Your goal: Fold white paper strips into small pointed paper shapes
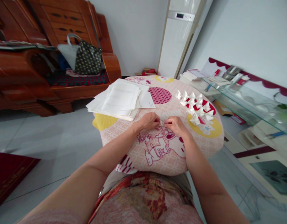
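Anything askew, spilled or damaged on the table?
The paper stack is askew: sheets fan out at different angles, and its left corner seems to jut past the edge of the table. No spill shows. The small paper between the left hand and right hand is mostly hidden, so damage there can't be judged.

I count my two hands [148, 121], one paper piece [161, 123], one paper stack [121, 97], about a dozen folded shapes [195, 119] and one table [204, 146].

Cannot tell the form of small paper [161, 123], partly hidden by left hand [150, 121] and right hand [175, 125], nor read stacked sheets [120, 97], printed too small.
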A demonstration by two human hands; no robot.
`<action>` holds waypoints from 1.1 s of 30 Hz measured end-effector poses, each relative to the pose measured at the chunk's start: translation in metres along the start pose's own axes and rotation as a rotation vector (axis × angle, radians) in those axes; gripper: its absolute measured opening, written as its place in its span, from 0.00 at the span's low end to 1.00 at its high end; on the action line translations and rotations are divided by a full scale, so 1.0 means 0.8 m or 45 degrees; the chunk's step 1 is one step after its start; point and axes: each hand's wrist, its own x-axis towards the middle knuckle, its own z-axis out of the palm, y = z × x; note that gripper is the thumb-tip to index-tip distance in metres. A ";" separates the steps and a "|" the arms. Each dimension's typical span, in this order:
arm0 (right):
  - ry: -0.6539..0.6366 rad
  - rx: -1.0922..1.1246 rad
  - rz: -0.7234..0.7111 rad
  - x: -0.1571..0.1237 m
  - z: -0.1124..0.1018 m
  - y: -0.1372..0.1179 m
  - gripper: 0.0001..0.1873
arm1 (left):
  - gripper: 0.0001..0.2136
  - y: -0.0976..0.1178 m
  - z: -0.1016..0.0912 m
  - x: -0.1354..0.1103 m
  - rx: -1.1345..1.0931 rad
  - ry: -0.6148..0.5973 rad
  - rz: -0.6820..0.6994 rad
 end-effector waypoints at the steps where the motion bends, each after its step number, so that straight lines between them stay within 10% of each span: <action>1: -0.005 0.013 0.034 0.001 0.000 0.000 0.08 | 0.11 0.000 -0.001 0.001 -0.037 -0.005 -0.019; 10: -0.156 0.253 0.374 0.007 -0.009 -0.008 0.06 | 0.09 0.001 -0.010 0.004 -0.184 -0.006 -0.184; 33: -0.194 0.106 0.442 0.012 -0.004 -0.009 0.10 | 0.09 0.005 -0.016 0.003 -0.236 -0.049 -0.321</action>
